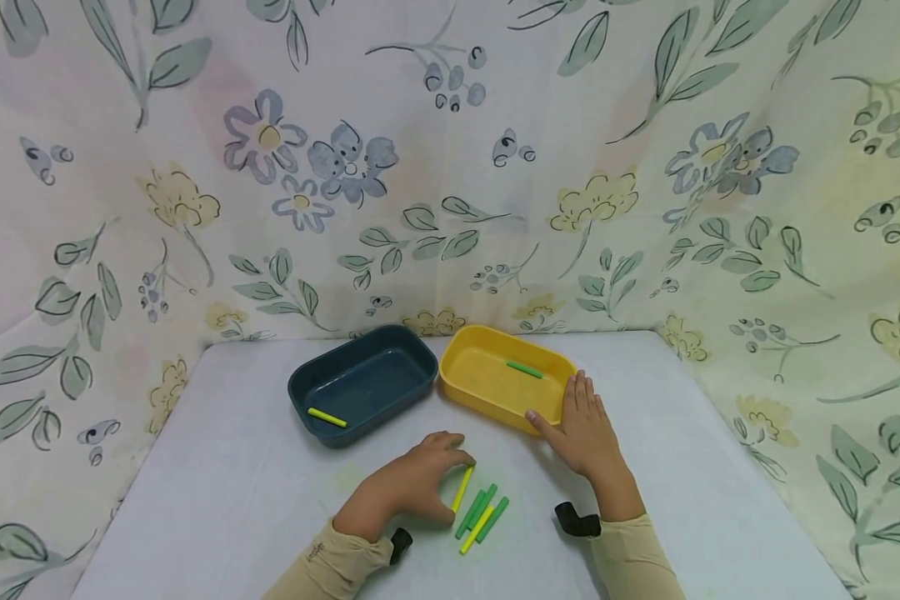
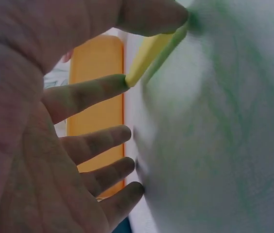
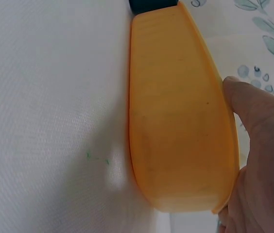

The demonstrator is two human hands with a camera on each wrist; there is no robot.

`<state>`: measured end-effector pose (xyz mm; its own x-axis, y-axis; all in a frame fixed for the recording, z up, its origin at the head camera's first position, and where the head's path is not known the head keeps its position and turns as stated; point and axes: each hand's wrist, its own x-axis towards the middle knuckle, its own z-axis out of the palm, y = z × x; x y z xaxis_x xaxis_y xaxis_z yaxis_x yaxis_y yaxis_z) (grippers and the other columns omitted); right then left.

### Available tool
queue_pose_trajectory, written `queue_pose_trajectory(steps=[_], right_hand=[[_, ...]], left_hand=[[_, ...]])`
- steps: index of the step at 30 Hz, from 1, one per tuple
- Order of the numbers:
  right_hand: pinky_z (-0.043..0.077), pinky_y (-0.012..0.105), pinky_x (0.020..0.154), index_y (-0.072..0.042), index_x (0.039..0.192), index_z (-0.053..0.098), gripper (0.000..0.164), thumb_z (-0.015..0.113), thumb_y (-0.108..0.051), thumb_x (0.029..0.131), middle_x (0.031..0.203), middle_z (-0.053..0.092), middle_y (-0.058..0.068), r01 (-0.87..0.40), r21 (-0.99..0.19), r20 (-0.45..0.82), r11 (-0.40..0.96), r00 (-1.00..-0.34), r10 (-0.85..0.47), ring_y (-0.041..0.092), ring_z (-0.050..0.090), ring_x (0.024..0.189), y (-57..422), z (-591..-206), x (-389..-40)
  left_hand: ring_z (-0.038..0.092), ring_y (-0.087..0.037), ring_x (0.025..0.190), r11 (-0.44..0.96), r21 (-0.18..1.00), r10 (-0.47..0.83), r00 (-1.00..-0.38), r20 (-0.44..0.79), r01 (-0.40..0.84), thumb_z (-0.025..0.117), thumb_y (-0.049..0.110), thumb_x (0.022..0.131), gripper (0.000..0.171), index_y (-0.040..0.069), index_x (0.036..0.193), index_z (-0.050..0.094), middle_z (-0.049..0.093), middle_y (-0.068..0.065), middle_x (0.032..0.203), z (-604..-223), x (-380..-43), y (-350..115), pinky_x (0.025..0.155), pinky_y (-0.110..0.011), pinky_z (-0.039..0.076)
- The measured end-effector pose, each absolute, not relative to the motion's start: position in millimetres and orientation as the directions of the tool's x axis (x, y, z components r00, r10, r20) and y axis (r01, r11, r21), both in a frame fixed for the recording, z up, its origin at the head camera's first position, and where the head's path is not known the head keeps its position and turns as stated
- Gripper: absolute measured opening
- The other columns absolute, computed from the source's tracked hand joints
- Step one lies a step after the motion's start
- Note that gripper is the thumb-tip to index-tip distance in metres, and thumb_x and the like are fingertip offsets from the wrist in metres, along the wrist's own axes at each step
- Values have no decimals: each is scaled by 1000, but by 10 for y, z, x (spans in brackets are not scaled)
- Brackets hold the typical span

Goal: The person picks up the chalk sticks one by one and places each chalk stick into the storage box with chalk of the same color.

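Note:
My left hand [image 1: 412, 483] pinches a yellow chalk stick [image 1: 462, 489] by its two ends, thumb at one and index finger at the other, low over the table. In the left wrist view that yellow stick [image 2: 149, 56] shows between thumb and index finger, the other fingers spread. Right beside it lie three green chalk sticks [image 1: 493, 520] and another yellow stick [image 1: 477, 530]. Across the table my right hand [image 1: 588, 433] rests at the near right corner of the yellow tray [image 1: 487, 407], fingers straight along its end, thumb on the rim [image 3: 222, 82].
A dark blue tray [image 1: 367, 421] stands left of the yellow one, with a yellow stick [image 1: 327, 417] inside. One green stick [image 1: 525, 369] lies in the yellow tray. White cloth covers the table [image 1: 232, 500], and a floral curtain [image 1: 435, 167] hangs behind.

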<state>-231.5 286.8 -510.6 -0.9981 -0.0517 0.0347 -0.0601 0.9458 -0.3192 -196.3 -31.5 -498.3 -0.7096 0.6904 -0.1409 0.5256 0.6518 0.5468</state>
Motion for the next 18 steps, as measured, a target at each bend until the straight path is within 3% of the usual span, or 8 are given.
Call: queue_pose_trajectory(steps=[18], right_hand=[[7,64,132,11,165,1,124,37,-85,97,176,-4,29,-54,-324,27,944,-998,-47,48,1,164,2855,-5089,-2318]], left_hand=[[28,-39,161,646,550,705,-690,-165,529,91,28,76,81,26,150,60,37,-12,171,-4912,-1889,-304,122,-59,41]])
